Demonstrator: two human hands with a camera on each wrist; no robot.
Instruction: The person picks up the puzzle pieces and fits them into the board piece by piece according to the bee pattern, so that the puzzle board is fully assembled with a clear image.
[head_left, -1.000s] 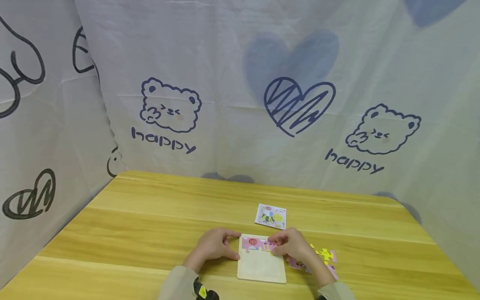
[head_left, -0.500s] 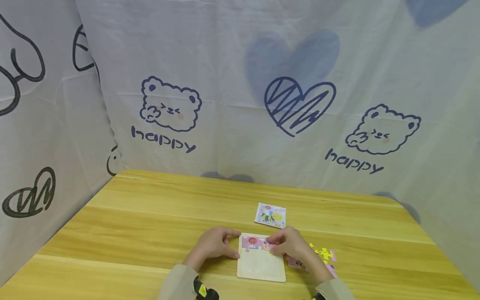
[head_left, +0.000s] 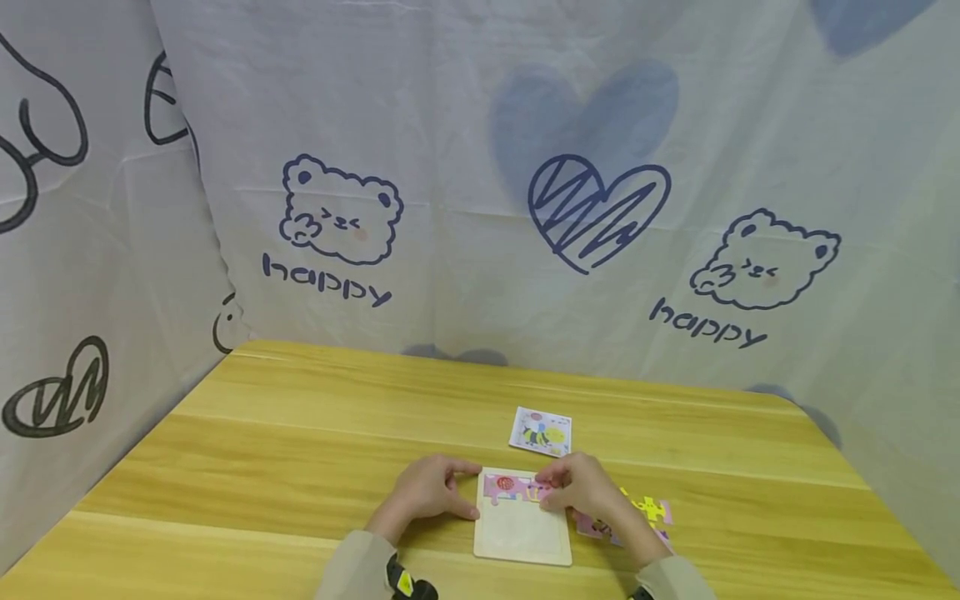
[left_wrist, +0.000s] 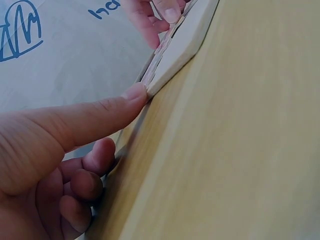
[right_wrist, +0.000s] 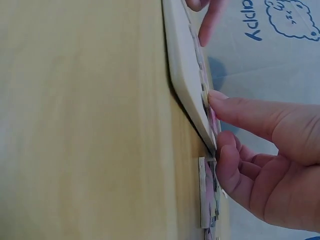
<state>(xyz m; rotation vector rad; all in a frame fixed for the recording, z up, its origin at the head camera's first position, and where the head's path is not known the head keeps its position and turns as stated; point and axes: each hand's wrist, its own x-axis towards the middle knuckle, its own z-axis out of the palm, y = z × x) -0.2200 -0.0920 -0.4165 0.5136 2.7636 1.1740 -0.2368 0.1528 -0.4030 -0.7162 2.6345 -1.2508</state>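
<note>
A pale wooden puzzle tray (head_left: pixel 522 533) lies on the table, with several pink jigsaw pieces (head_left: pixel 504 486) along its far side. Against the tray's left edge rest the thumb and index finger of my left hand (head_left: pixel 432 487); its other fingers curl loosely in the left wrist view. My right hand (head_left: pixel 585 490) pinches a pink and yellow puzzle piece (head_left: pixel 537 492) at the right end of that row, thumb on the near side and index finger on the far side. The fingers partly cover this piece. In the right wrist view, the thumb (right_wrist: pixel 245 111) touches the row of pieces.
Loose yellow and pink puzzle pieces (head_left: pixel 652 510) lie right of the tray, partly behind my right forearm. A picture card with a bee (head_left: pixel 542 432) lies beyond the tray. A printed cloth (head_left: pixel 465 250) hangs behind the wooden table (head_left: pixel 300 433).
My right thumb and fingers shift very slightly at the puzzle piece, which stays at the right end of the row. My left hand and the tray keep their places.
</note>
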